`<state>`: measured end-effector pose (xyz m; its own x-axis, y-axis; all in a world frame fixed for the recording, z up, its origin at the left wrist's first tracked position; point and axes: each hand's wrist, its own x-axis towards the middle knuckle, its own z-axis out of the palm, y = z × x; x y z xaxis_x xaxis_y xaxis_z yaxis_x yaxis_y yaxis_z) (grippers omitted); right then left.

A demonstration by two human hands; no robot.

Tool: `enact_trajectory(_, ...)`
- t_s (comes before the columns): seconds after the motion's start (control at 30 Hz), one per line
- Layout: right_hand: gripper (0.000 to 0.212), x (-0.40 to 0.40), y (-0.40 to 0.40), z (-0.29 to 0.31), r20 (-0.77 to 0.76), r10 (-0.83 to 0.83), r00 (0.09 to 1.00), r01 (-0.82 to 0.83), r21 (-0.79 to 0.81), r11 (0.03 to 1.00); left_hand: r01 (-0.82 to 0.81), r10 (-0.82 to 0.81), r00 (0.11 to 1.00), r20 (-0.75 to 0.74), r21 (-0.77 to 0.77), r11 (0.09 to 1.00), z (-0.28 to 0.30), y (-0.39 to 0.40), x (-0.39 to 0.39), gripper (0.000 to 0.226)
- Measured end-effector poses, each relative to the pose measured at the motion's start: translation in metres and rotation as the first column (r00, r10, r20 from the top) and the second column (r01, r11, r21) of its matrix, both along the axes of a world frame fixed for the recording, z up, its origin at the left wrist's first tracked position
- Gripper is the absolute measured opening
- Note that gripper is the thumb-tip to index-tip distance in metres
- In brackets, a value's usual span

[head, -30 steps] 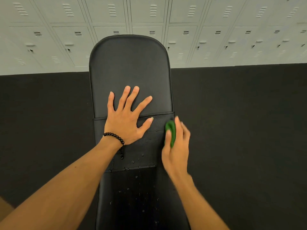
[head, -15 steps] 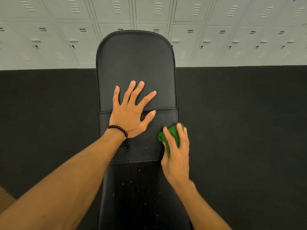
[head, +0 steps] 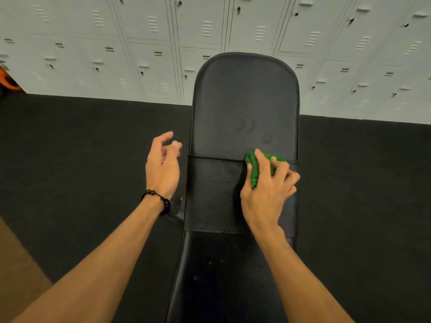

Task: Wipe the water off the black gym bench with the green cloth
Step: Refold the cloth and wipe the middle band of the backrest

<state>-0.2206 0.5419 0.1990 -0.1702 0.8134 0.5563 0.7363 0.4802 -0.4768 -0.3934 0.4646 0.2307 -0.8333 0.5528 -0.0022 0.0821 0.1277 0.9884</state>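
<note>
The right hand (head: 268, 187) covers most of the bunched green cloth (head: 255, 170). The black gym bench (head: 245, 108) runs off the frame at 6 o'clock. An orange object (head: 8, 79) at 9 o'clock is cut by the edge.

the black gym bench (head: 245, 101) stands on dark floor (head: 70, 148); a bunched green cloth (head: 255, 170) and water droplets (head: 195, 277) lie on it.

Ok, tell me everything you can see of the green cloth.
The green cloth is a small, bright green rag, soft-looking and bunched into a wad. It lies on the black gym bench, at the seam between the far pad and the middle section, toward the bench's right edge. The right hand grips it, fingers curled over the top, hiding much of it. Only its left side and far edge show.
</note>
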Motion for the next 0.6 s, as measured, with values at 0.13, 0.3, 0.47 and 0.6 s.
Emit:
enact_trajectory(0.13,0.068,-0.072,-0.048,0.005,0.158,0.292,0.943,-0.296,0.0,0.955,0.078,-0.074,0.995,0.071,-0.063,0.995,-0.007,-0.014,-0.012,0.023)
enact_trajectory(0.3,0.054,-0.09,-0.048,0.016,0.369,0.446,0.815,-0.472,-0.023,0.881,0.264,-0.273,0.961,-0.054,-0.138,0.955,0.004,-0.015,-0.013,0.032)
enact_trajectory(0.47,0.054,-0.022,-0.007,0.029,0.379,0.496,0.782,-0.517,-0.05,0.854,0.372,-0.358,0.928,0.1,-0.222,0.901,0.002,0.003,-0.009,0.076)
enact_trajectory(0.6,0.051,0.048,0.023,0.02,0.244,0.276,0.93,-0.279,-0.022,0.96,0.428,-0.333,0.895,0.296,-0.367,0.826,-0.003,0.01,-0.003,0.103)
